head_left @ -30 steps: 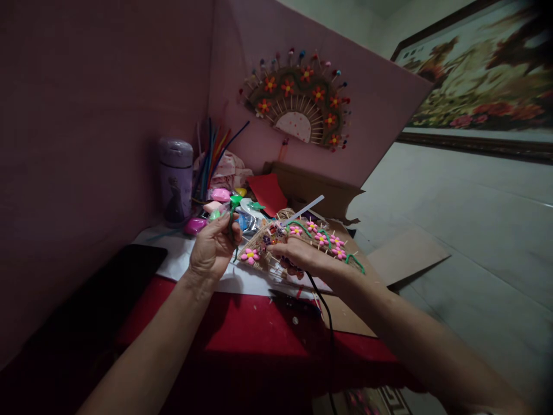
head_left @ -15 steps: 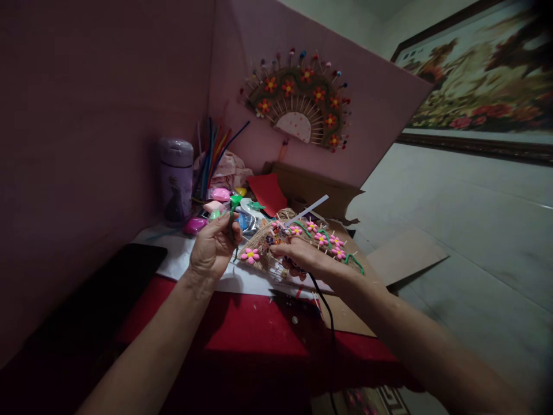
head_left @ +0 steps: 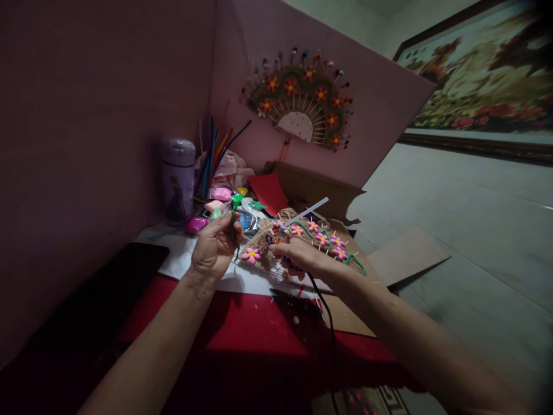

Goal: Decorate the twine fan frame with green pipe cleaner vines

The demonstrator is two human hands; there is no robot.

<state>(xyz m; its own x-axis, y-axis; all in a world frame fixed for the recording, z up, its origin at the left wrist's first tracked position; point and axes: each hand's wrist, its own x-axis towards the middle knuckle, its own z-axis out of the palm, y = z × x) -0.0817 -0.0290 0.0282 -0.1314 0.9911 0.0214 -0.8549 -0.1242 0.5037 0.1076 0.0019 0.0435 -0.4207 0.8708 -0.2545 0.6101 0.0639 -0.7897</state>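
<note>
My left hand [head_left: 212,245] is closed, pinching a dark green pipe cleaner [head_left: 234,222] upright between thumb and fingers. My right hand [head_left: 305,253] wraps round a flower-patterned hot glue gun [head_left: 276,232]. A whitish glue stick [head_left: 309,211] juts from its rear, and a black cord [head_left: 330,323] hangs below. Under and behind the glue gun lies a twine-covered fan [head_left: 259,239] with pink clay flowers [head_left: 252,255] and curled green strips [head_left: 356,263]. My right hand and the glue gun hide its middle. The glue gun's nozzle is too small to make out.
Packets of coloured clay [head_left: 196,225] lie behind my left hand, beside a purple flask [head_left: 178,178] and upright pipe cleaners [head_left: 211,161]. A finished-looking fan [head_left: 298,95] hangs on the pink board. Cardboard [head_left: 345,314] lies at the right of the red tablecloth [head_left: 242,328].
The view has shifted very slightly. Both hands keep almost the same place and the same hold on the pipe cleaner and the glue gun.
</note>
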